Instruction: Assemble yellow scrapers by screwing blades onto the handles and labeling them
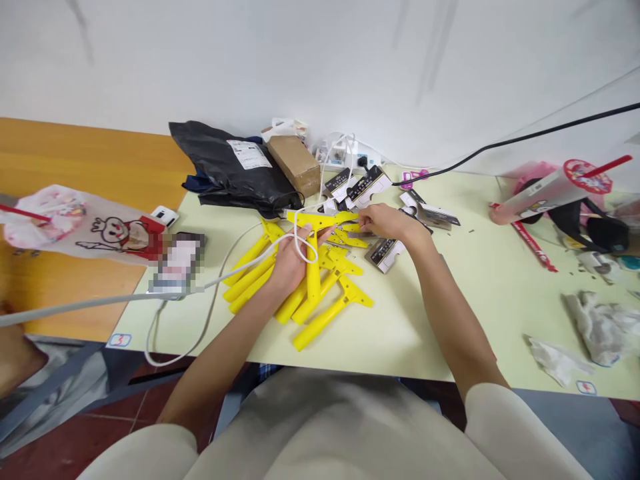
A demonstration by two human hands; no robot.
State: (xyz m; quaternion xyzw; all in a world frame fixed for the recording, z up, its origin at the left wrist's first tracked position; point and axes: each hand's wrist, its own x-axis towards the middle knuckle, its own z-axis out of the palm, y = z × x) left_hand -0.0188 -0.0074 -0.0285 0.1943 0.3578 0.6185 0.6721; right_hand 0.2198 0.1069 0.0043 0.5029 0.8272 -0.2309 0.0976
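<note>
**Left hand** (290, 267): fingers curled closed around the stem of a bright yellow plastic T-shaped piece (313, 273), its crossbar toward the far side. Thin white cable (299, 235) looped across the back of the hand.

**Right hand** (385, 223): fingers half closed at the right end of the crossbar, just beside a small grey flat sliver (361, 235); grip on the sliver impossible to tell.

**Tabletop:** pale green tabletop (435, 320) under both hands, bearing a loose heap of similar yellow T-shaped pieces (330, 313). Crumpled white plastic wrap (603, 330) near right. Black-and-white printed card packets (384, 255) scattered right and far of the heap, none visibly joined to a yellow piece.

**Surroundings:** smartphone with pixelated screen (177, 263) and cartoon-printed plastic bag (85, 227) to the left. Black plastic mailer bag (235, 173), brown cardboard box (294, 163) and white power strip (350, 157) far. Pink plastic cup with red straw (550, 190) far right.
</note>
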